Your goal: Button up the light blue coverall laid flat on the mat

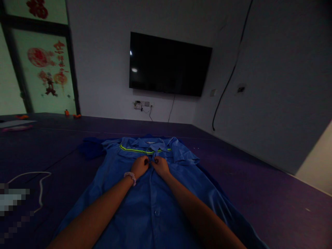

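A blue short-sleeved shirt point(135, 207) with a yellow-green stripe across the chest lies spread front side up, its collar point(153, 143) at the far end. Both hands meet at the front placket, just below the stripe. My left hand point(140, 166), with a beaded or ruffled band on the wrist, pinches the shirt's front edge. Close beside it, my right hand point(160, 166) pinches the other side of the opening. The fingertips hide whatever small part lies between them. Lower down the placket, a round button point(157, 213) shows. Darker blue cloth point(90, 148) lies beneath the shirt.
The shirt rests on a dark purple surface point(246, 173). A white cable point(40, 186) and a pixelated patch are at the left. Small orange objects point(77, 116) lie near the glass door point(43, 69). A black television point(169, 64) hangs on the far wall; a dark cable point(229, 81) hangs right.
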The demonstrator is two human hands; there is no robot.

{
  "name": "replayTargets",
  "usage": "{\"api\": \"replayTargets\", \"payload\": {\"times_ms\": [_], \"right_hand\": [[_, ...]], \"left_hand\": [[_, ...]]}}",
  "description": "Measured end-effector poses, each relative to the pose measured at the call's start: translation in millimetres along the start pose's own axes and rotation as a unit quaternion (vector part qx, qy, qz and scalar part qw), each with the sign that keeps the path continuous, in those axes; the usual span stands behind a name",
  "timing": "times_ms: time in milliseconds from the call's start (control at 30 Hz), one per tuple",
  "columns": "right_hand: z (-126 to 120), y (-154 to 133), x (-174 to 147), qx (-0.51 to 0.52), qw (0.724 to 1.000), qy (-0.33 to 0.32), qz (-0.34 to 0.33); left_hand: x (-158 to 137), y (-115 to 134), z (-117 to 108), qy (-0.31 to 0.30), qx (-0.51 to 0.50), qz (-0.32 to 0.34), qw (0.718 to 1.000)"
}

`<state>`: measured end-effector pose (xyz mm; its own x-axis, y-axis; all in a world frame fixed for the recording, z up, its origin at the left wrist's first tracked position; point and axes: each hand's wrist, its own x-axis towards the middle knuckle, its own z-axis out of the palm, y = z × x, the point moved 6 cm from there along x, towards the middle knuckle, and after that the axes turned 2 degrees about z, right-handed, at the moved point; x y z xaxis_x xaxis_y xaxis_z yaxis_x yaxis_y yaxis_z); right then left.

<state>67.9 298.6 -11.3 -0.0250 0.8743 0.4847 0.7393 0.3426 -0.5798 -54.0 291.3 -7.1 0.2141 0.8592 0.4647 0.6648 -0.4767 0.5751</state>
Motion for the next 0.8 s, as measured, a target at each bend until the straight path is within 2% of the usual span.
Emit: {"api": "replayTargets", "payload": {"times_ms": [533,800], "right_hand": [[-1.6,0.9,0.7,0.003,1.000,0.011,0.005],[-1.2,1.8,0.8,0.008,1.000,0.009,0.005]], "left_hand": [[-1.2,1.2,-1.3,0.014,-0.007,0.009,1.000],[-4.4,10.8,-14.2,0.052,-0.010,0.014,0.999]]}}
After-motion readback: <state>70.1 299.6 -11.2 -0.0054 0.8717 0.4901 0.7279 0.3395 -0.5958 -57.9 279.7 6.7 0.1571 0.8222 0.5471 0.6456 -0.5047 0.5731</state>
